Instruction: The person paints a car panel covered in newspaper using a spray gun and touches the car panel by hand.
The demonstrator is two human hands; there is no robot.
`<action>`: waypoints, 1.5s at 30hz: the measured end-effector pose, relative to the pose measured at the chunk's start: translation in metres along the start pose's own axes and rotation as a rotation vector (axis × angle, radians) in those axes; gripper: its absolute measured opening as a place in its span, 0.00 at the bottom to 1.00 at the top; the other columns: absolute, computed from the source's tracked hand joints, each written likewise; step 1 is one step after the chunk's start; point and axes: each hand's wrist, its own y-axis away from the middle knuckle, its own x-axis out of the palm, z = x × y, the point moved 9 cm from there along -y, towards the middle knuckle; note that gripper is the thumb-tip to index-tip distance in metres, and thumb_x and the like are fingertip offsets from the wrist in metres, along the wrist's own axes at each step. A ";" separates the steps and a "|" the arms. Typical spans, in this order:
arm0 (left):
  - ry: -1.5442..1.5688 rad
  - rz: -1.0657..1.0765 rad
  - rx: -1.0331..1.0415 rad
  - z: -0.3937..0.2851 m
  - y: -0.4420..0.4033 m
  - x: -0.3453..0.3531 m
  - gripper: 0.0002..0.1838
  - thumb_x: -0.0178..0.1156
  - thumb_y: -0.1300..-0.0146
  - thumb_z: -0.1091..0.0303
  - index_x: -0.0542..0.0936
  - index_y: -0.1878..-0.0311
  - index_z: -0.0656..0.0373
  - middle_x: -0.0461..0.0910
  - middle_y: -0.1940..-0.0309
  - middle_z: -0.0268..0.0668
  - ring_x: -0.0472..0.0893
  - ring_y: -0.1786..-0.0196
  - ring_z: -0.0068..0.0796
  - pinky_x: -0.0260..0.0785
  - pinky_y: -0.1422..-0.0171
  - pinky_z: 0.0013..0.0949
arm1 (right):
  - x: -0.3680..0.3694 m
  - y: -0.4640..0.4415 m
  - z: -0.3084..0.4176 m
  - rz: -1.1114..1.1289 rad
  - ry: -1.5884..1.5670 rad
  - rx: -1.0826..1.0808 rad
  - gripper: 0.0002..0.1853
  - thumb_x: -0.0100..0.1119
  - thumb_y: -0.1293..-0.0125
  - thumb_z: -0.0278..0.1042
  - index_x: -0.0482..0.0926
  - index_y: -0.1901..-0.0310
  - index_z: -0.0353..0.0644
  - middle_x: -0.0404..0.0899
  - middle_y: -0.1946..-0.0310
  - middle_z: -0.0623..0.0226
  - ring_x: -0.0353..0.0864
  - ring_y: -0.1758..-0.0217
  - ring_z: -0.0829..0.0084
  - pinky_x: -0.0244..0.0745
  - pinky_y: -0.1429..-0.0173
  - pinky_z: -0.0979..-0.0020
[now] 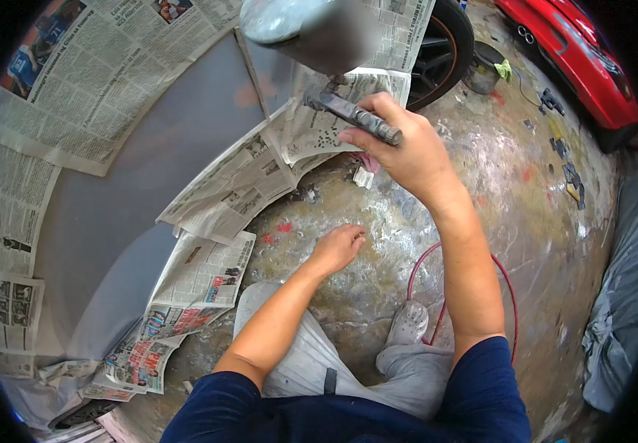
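Note:
My right hand [396,140] is wrapped round the grey handle of a spray gun [356,117], raised at the upper middle. A rounded cup [278,22], partly blurred, shows above the gun. Behind and to the left, a grey car panel [149,140] is bordered by taped newspaper sheets [230,184]. My left hand [339,247] hangs low over the stained floor, its fingers curled together; what they hold, if anything, is hidden.
A black wheel [441,52] stands at the top, with a dark bucket [483,70] beside it. A red car [577,59] is at the upper right. Along the floor by my shoe [409,323] runs a red hose [512,295]. Grey cloth [614,310] hangs at the right.

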 end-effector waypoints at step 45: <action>-0.027 0.087 -0.050 0.006 0.000 0.001 0.18 0.59 0.27 0.61 0.83 0.40 0.61 0.83 0.43 0.51 0.82 0.40 0.53 0.74 0.35 0.47 | 0.013 -0.004 -0.031 0.066 -0.423 0.264 0.24 0.73 0.33 0.56 0.84 0.53 0.41 0.76 0.79 0.71 0.68 0.77 0.80 0.69 0.68 0.69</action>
